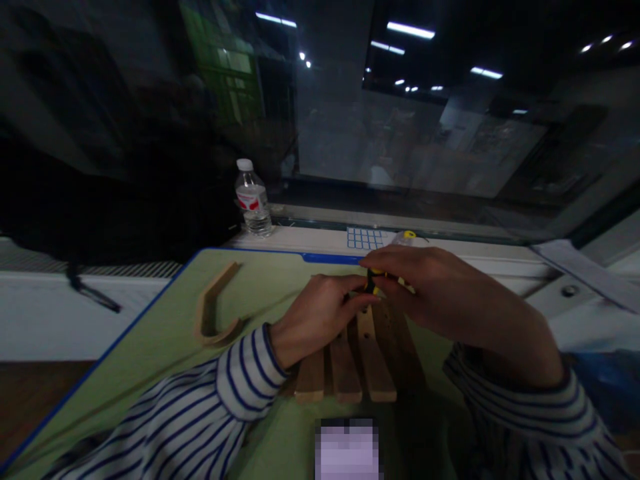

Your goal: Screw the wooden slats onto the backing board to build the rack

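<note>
Indoor rm, prob. office or small workrm, couldn't tell which. Lg dark window (340,127) ran beyond far edge of green table (170,313), w/ rows of strip lts (410,30) showing in glass: office-like. White sill (310,236) along that edge, water btl (254,208) on it nr far L corner. Slatted grille (30,258) off L edge. Wood slats (380,380) w/ drilled holes on table hinted at bench work.

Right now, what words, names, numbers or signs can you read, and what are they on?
No text can be read.
Red-and-white label on the plastic water bottle: too blurred.
Black-and-yellow piece being held: too small and dark to tell.
Pixelated rectangle at the bottom edge: blocked out.
</note>
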